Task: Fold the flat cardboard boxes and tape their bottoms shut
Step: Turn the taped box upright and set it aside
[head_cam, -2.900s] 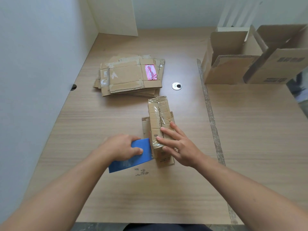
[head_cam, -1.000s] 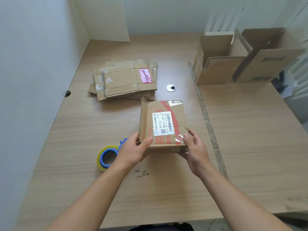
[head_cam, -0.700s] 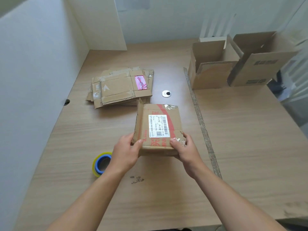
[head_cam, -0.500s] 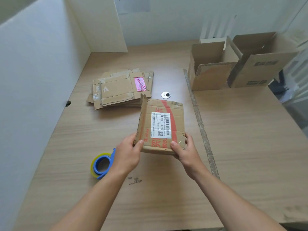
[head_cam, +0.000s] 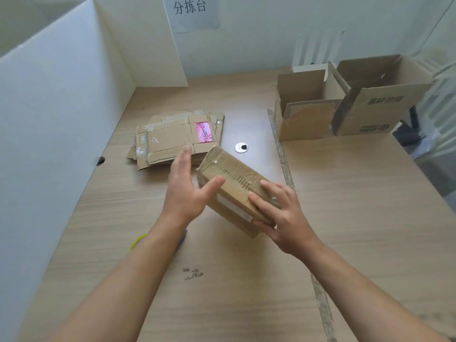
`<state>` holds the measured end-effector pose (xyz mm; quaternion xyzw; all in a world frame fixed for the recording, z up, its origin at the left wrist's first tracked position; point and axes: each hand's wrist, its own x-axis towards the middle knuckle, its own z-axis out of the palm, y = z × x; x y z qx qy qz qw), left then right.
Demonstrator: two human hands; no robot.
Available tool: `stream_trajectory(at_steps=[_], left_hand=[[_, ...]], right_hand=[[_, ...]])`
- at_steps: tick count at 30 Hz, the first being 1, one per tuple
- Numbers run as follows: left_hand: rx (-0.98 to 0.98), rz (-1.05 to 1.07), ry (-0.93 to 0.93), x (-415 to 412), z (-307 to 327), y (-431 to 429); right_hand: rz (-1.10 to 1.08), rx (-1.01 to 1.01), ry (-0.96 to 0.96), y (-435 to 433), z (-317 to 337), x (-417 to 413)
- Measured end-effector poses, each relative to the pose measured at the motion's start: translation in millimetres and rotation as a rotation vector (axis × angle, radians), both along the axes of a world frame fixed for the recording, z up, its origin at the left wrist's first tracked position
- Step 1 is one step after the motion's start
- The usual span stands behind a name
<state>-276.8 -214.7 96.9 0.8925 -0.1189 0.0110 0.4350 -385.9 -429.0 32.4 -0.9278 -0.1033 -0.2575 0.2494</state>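
Left grip point(head_cam: 183, 191) opened (right point(head_cam: 278, 215) holds box point(head_cam: 234, 174)).

A pale wooden worktop point(head_cam: 357, 193) is stretching out beneath white partition panels point(head_cam: 49, 107) standing along its left edge. A paper sign point(head_cam: 192, 12) printed 分拣台 is hanging on the wall above the far edge. A round silver cable grommet point(head_cam: 241, 147) is sitting near the worktop's middle, beside a worn strip point(head_cam: 283, 159) running front to back. Small dark marks point(head_cam: 193, 274) are showing toward the front edge.
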Motion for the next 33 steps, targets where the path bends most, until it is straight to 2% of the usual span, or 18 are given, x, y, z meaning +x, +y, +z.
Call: stream_trajectory(at_steps=[3,5,6,10,14,15,18,23,28,30,33], left_hand=[[-0.024,0.041,0.205,14.0,3.1,-9.2],[0.048,0.063,0.207,14.3,-4.9,-8.2],[0.089,0.072,0.168,12.1,-9.9,-6.9],[0.121,0.154,0.128,-3.5,-28.0,-8.4],[0.096,0.217,0.129,-20.3,-42.0,-11.3],[0.08,0.214,0.134,-24.5,-43.5,-11.5],[0.004,0.221,0.138,-30.6,-44.6,-10.8],[-0.232,0.179,0.229,-29.9,-47.7,0.6],[-0.713,0.132,0.429,-25.4,-40.9,-1.3],[-0.676,0.095,0.473,-21.6,-34.7,-6.6],[-0.445,0.142,0.507,-19.3,-32.4,-11.3]], right_hand=[[0.13,-0.065,-0.029,-2.3,-4.4,-2.5],[0.149,-0.037,0.024,-5.4,-8.3,-5.6],[0.119,0.018,0.114,-6.1,-10.4,-7.7],[-0.083,0.414,0.482,1.5,-18.6,-14.2],[-0.216,0.913,0.632,12.9,-17.8,-10.6],[-0.283,0.974,0.631,13.4,-17.6,-8.2],[-0.422,0.995,0.548,10.5,-17.0,-1.0],[-0.337,1.187,0.421,-0.9,-17.3,0.8],[-0.272,1.504,0.338,-9.0,-5.6,5.0],[-0.234,1.556,0.363,-10.5,-3.1,4.9],[-0.191,1.589,0.353,-12.6,2.3,7.8]])
